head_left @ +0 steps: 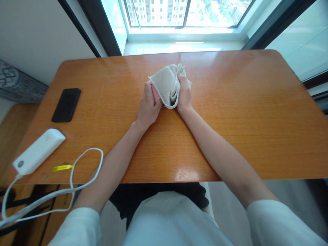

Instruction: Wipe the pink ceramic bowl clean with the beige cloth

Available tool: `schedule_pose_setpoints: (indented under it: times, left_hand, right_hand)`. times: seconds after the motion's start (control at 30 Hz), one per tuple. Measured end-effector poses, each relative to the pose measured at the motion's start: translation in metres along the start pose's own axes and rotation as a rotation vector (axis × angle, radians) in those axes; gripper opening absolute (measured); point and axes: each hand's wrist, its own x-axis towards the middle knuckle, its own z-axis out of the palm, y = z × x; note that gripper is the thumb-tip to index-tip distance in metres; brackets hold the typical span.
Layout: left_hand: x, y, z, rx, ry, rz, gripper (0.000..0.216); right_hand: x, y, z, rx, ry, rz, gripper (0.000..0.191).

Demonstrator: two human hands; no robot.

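Note:
Both hands hold a bunched beige cloth (165,83) over the far middle of the wooden table (243,119). My left hand (148,104) is closed on its left side, where a pink patch (155,93) shows between the fingers and the beige fabric. Gripping the folded right edge is my right hand (185,91), its thumb on top near the gathered layers. The cloth has a pale stitched rim and curls open toward me at the lower right. Most fingertips are hidden behind the fabric.
On the table's left lie a black phone (66,105) and a white power strip or adapter (39,152). A white cable (102,155) with a yellow tag (63,167) loops beside my left forearm. Beyond the far table edge is a window (184,13).

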Motion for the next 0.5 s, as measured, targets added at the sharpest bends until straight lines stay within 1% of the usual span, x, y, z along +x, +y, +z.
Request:
schedule_pose_setpoints:
  times: [0.13,0.23,0.3,0.33,0.43,0.5]
  left_hand:
    - [-0.002,-0.006,-0.002,-0.014,-0.024,-0.004,0.039]
    - [-0.004,-0.012,-0.002,-0.026,-0.082,-0.006,0.058]
    - [-0.005,-0.017,-0.001,-0.009,-0.143,-0.006,0.074]
    - [-0.005,-0.018,0.000,0.014,-0.173,-0.012,0.078]
    - [-0.007,-0.023,0.001,0.115,-0.227,-0.055,0.076]
    - [-0.007,-0.023,0.001,0.158,-0.220,-0.083,0.073]
  right_hand:
    - [0.001,-0.003,0.001,-0.044,0.005,-0.008,0.061]
    - [0.001,-0.014,0.001,-0.177,-0.004,-0.086,0.061]
    - [-0.001,-0.026,0.001,-0.308,-0.013,-0.181,0.060]
    - [-0.001,-0.032,0.000,-0.378,-0.022,-0.234,0.059]
    - [-0.003,-0.053,-0.001,-0.595,-0.072,-0.363,0.051]
    - [-0.004,-0.064,-0.002,-0.734,-0.138,-0.405,0.046]
